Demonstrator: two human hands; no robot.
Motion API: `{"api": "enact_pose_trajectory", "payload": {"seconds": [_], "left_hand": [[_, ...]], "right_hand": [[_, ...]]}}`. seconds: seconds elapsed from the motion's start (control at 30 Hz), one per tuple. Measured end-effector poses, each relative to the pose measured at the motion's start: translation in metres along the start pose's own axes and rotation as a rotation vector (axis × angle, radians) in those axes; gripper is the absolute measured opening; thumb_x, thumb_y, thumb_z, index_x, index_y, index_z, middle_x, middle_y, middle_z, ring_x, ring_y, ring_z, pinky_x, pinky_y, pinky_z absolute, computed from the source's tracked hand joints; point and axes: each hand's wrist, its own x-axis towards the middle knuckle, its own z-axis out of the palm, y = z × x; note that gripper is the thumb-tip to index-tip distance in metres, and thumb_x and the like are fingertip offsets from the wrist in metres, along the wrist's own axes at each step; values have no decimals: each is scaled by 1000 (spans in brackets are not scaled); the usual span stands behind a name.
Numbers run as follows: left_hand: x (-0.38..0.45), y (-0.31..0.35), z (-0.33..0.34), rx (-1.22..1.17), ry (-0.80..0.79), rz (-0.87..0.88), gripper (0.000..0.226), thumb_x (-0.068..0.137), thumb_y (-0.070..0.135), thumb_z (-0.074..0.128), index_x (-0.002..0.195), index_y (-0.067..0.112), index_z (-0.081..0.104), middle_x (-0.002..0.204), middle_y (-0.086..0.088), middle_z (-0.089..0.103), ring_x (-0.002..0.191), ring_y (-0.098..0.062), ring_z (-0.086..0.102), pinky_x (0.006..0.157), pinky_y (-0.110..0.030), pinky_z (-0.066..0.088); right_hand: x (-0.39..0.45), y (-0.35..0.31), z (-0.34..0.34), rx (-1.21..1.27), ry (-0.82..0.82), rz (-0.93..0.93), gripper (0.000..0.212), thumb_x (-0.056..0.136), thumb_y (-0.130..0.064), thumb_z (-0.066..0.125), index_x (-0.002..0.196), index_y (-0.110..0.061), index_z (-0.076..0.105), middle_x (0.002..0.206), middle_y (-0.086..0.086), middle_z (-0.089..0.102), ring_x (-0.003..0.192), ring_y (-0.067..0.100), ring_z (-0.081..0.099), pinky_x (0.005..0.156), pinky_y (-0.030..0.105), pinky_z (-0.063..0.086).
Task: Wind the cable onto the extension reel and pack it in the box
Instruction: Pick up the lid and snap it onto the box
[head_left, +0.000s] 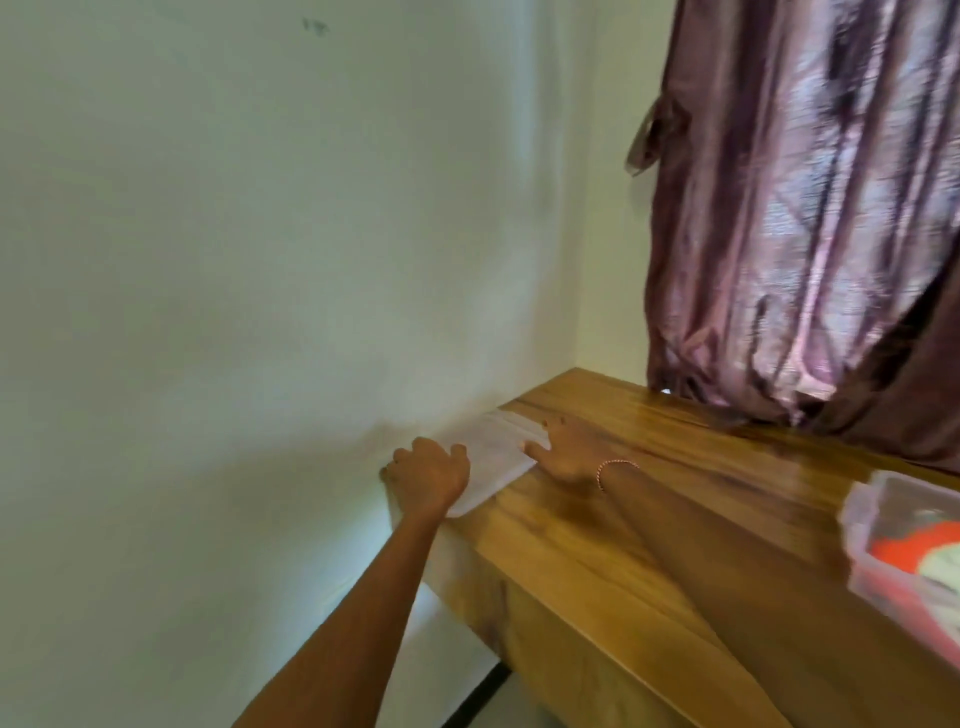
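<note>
Left hand curls round one edge of a flat translucent white plastic lid; right hand touches the other, grip unclear. Likely light, bendy: lift by both edges. Orange cable reel lies in a clear plastic box, well right of the right hand.

A: Hands, count?
B: Two: left hand and right hand, just off centre toward 6 o'clock.
A: Wrist items?
B: One bracelet, on the right wrist.
A: Furniture?
B: One wooden table, 5 o'clock.
A: Containers?
B: One clear box, 4 o'clock. One orange-and-white item inside, too blurred to name.
A: Flat pieces?
B: One white lid, centre.
A: Hangings?
B: One curtain, 1 o'clock.
</note>
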Motion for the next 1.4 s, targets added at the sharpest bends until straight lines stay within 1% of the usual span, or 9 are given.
{"api": "enact_pose_trajectory", "payload": {"seconds": [0.27, 0.53, 0.77, 0.9, 1.0, 1.07, 1.23, 1.3, 1.4], "left_hand": [[18, -15, 15, -266, -60, -237, 49, 94, 23, 65, 129, -11, 60, 137, -28, 60, 127, -44, 59, 107, -51, 50], [2, 7, 23, -504, 71, -329, 74, 94, 15, 66, 148, -13, 24, 150, -30, 43, 137, -45, 48, 111, -49, 46], [-18, 49, 19, -718, 225, -71, 49, 104, 46, 53, 134, 11, 36, 131, -21, 59, 108, -41, 63, 86, -36, 42], [-23, 81, 16, -1320, -102, -160, 79, 102, 72, 15, 143, 15, 51, 139, -8, 62, 125, -32, 61, 108, -46, 47], [-33, 98, 23, -1497, -242, -224, 81, 98, 79, 15, 106, 15, 65, 96, 1, 70, 81, -17, 69, 68, -27, 55], [-43, 113, 27, -1580, -366, -211, 83, 98, 79, 22, 126, 11, 60, 102, -2, 68, 86, -20, 67, 79, -31, 55], [-69, 159, 34, -1509, -674, -117, 48, 99, 58, 56, 98, 10, 59, 81, -7, 61, 71, -20, 62, 78, -32, 53], [-77, 174, 36, -1412, -849, -72, 38, 99, 45, 63, 94, 8, 58, 70, -9, 64, 65, -19, 64, 71, -29, 57], [-92, 197, 40, -1276, -1090, -17, 46, 101, 38, 61, 110, -7, 62, 84, -20, 71, 73, -27, 73, 64, -33, 63]], "right_hand": [[45, -6, 27, -107, -134, 10, 79, 96, -56, 36, 153, -10, 8, 162, 12, 11, 145, 31, 21, 116, 43, 25], [38, 15, 10, 157, 65, 86, 58, 90, -42, 56, 140, -16, 44, 140, 12, 50, 120, 28, 51, 93, 37, 47], [0, 41, -53, 575, 290, 271, 74, 97, -61, 14, 135, -10, 51, 143, 19, 49, 130, 36, 45, 107, 40, 33], [-40, 60, -106, 990, 456, 483, 97, 86, -76, 6, 133, -5, 53, 139, 19, 52, 126, 33, 50, 108, 39, 37], [-85, 80, -136, 1381, 424, 418, 95, 81, -83, 11, 130, -16, 58, 127, 15, 63, 105, 25, 67, 82, 35, 57], [-115, 94, -152, 1531, 443, 403, 79, 84, -79, 26, 129, -21, 54, 113, 7, 71, 91, 22, 70, 75, 33, 58], [-179, 129, -177, 1530, 557, 278, 16, 90, -21, 66, 100, -9, 66, 91, 12, 68, 87, 23, 63, 70, 22, 55], [-205, 143, -188, 1422, 589, 267, 30, 84, 1, 67, 114, 0, 64, 107, 14, 64, 100, 28, 60, 91, 37, 51], [-244, 158, -202, 1289, 585, 354, 55, 80, 14, 63, 129, -10, 52, 108, 10, 58, 99, 31, 63, 77, 42, 55]]}}
